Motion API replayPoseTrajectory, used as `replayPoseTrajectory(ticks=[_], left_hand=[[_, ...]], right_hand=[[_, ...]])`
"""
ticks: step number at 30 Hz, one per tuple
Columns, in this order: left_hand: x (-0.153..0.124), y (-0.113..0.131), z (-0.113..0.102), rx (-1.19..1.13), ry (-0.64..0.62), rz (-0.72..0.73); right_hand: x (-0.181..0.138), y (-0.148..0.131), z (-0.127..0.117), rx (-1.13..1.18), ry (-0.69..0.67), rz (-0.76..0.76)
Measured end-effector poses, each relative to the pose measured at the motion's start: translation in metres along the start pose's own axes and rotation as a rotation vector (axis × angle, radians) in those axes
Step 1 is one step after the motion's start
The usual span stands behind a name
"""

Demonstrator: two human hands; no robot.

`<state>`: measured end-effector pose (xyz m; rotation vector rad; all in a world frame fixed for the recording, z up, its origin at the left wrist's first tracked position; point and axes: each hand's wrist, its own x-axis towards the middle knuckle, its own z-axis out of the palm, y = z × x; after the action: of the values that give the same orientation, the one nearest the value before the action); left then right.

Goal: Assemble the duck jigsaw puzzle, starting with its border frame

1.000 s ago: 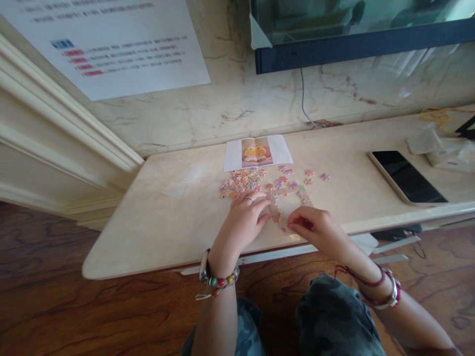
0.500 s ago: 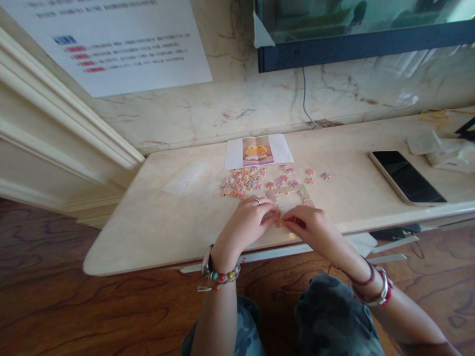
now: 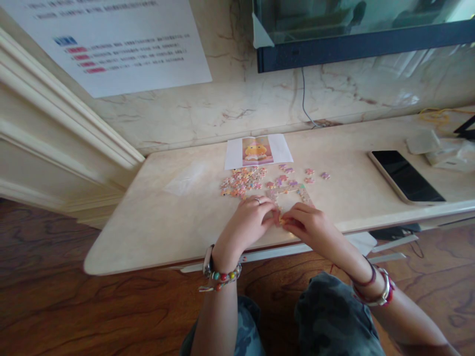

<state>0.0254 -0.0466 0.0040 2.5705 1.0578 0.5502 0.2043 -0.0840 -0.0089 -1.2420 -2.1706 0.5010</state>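
Small jigsaw puzzle pieces are joined into a pale pink frame-shaped border [image 3: 305, 197] on the table. At its near left corner, my left hand [image 3: 256, 212] has its fingertips pressed together on the border's pieces. My right hand [image 3: 306, 220] pinches a small yellowish puzzle piece [image 3: 281, 222] right beside the left fingertips; fingers partly cover it. Beyond the left hand lies a heap of loose puzzle pieces [image 3: 243, 181]. Several pink and purple pieces [image 3: 284, 178] are scattered behind the border. A sheet with a printed picture [image 3: 258, 150] of a yellow figure lies behind them.
A clear plastic bag [image 3: 186, 178] lies on the left of the marble-patterned table [image 3: 141, 222]. To the right are a smartphone [image 3: 406, 177] and translucent packages [image 3: 451, 153]. A dark-framed screen [image 3: 356, 49] and a printed notice [image 3: 148, 59] are on the wall.
My right hand has shifted slightly left, bringing its fingertips and the yellowish piece closer to the left fingertips. The left hand stays almost still.
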Motion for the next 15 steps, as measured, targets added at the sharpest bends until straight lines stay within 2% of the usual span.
replayPoseTrajectory(ticks=[15], left_hand=[[0.0016,0.0031,-0.0018,-0.010,-0.011,-0.017]], right_hand=[[-0.0020,-0.0011,0.0020,-0.043,0.038,-0.030]])
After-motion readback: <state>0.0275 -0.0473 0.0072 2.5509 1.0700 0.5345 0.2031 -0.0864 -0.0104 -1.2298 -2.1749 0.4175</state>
